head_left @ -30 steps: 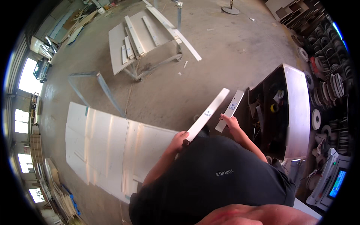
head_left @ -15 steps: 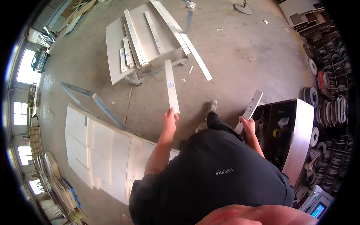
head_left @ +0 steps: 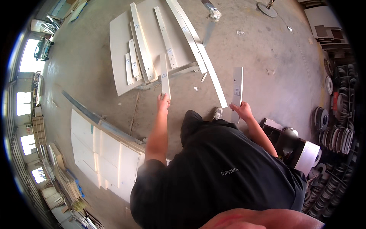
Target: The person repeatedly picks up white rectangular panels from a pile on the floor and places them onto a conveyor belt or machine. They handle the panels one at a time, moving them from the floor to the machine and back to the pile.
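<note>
My left hand [head_left: 163, 103] is closed around the near end of a narrow white board strip [head_left: 164, 74] with a small label. The strip's far end overlaps the edge of a large pale panel [head_left: 119, 49] in view; whether it touches cannot be told. On that panel lie several white strips of differing lengths, among them a long strip [head_left: 142, 40] and a short strip [head_left: 128, 68]. Off to the right, my right hand [head_left: 243, 110] grips the lower part of another labelled white strip [head_left: 238, 87], which points away from me over the floor.
A long white strip [head_left: 213, 82] juts past the panel's right edge. To my left stands a stack of white panels [head_left: 85, 133] beside a grey metal bar [head_left: 82, 107]. A dark open cabinet [head_left: 307, 154] is at my right, near racks of edging rolls [head_left: 331, 137].
I have moved forward, closer to the large panel. Both strips have come along, and the one in my right hand has left the cabinet's side and swung to point straight ahead.
</note>
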Tool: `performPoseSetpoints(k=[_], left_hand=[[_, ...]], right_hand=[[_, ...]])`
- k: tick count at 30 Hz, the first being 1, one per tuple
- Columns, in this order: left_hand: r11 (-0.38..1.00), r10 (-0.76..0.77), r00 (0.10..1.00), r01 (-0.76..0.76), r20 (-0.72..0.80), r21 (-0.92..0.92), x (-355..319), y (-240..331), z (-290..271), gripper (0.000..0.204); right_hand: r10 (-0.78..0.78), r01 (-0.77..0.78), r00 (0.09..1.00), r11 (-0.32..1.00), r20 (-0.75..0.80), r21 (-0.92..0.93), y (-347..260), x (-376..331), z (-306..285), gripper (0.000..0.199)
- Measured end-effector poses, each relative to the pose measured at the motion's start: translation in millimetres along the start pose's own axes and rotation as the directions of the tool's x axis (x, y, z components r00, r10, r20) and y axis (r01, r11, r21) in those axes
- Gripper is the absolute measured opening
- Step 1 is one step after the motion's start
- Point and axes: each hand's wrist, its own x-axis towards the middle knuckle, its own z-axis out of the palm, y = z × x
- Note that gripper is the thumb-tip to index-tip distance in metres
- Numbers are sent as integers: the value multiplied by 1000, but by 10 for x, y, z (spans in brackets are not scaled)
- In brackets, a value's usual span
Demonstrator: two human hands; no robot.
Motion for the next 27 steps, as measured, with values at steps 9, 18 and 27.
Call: performPoseSetpoints(k=[9,18,27], left_hand=[[637,193,981,-131,8,760,2284,522,593,55],[384,202,978,-135,60,913,3284,965,1561,107],[412,250,957,-243,147,878,3322,970,2015,106]], right_hand=[[81,-83,995,996,-58,-40,-899,528,361,37],[330,-335,939,942,-100,-32,-1686,843,779,33],[325,-319,946,940,26,-121,-2195,1549,1140,37]])
